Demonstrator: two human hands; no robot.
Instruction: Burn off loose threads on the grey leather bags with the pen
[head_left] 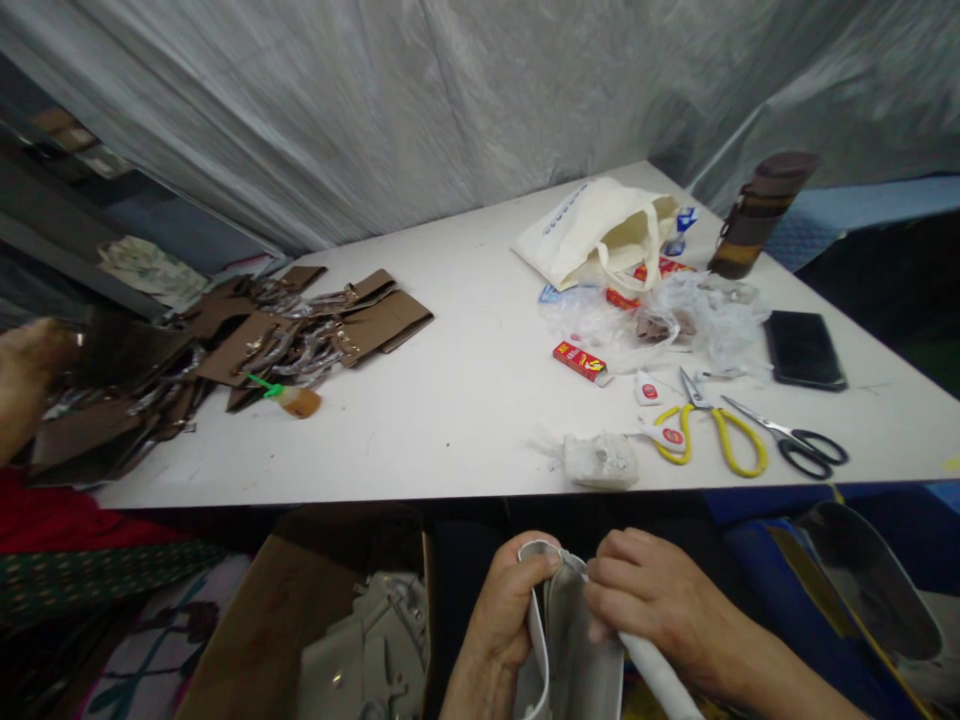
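Below the table's near edge, both my hands grip a pale grey leather piece (568, 650) held upright. My left hand (506, 610) is closed around its left edge, thumb pressed at the top. My right hand (656, 595) pinches the top right edge, fingers curled over the piece. On the white table (465, 400) in front lie yellow-handled scissors (712, 430), black-handled scissors (799, 442), a small red box (579, 361) and a whitish crumpled lump (600, 460).
A pile of brown leather pieces with metal clasps (247, 345) and an orange glue bottle (296, 398) lie at left. A cream tote bag (600, 235), clear plastic wrap (675, 320), a black phone (804, 350) and a brown roll (757, 215) sit at right. A cardboard box (300, 620) holds grey pieces. Another person's hand (26, 375) shows far left.
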